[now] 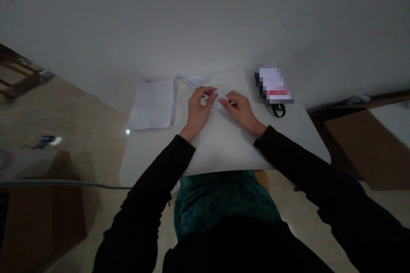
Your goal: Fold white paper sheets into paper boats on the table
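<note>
A small folded piece of white paper (219, 99) is held up between both hands, over the middle of the white table. My left hand (200, 106) pinches its left side between thumb and fingers. From the other side, my right hand (241, 110) grips the paper's right edge, thumb towards me. The fingers partly cover the paper, so its full shape cannot be made out. To the left of my left hand lies a stack of white paper sheets (152, 104).
Behind the hands, crumpled or folded white paper (194, 80) lies by the wall. A blurred-out item (274, 85) with a black cord loop (279, 110) rests at the table's back right. The white table (221, 153) stands against the wall. Brown boxes (368, 149) flank it.
</note>
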Available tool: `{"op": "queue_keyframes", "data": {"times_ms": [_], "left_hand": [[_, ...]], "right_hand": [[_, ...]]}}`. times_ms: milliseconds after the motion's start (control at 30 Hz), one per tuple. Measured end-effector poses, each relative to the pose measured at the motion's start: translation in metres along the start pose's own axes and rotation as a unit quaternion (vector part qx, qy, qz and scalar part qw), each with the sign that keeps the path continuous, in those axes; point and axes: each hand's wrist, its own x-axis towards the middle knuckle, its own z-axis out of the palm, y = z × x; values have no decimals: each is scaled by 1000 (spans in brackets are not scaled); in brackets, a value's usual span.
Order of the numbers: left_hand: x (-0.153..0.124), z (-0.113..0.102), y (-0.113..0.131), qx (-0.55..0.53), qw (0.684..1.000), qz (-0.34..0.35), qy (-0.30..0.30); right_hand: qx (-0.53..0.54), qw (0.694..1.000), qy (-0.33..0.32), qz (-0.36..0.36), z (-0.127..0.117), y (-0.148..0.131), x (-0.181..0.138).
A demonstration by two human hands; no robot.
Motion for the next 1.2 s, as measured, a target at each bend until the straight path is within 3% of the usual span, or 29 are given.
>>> {"op": "queue_keyframes", "data": {"times_ms": [233, 433, 667, 933, 1200], "left_hand": [[-3, -2, 5, 114, 990, 66, -57], [-4, -1, 14, 199, 977, 10, -69], [-4, -1, 17, 205, 976, 5, -69], [-8, 1, 17, 234, 966, 47, -102], [-4, 2, 8, 193, 953, 128, -198]], "right_hand": [[-3, 995, 69, -66, 4, -4, -3], [19, 994, 62, -91, 5, 5, -2], [-23, 989, 104, -98, 3, 1, -3], [-42, 991, 122, -25, 6, -8, -6], [-24, 988, 147, 44, 2, -4, 0]]}}
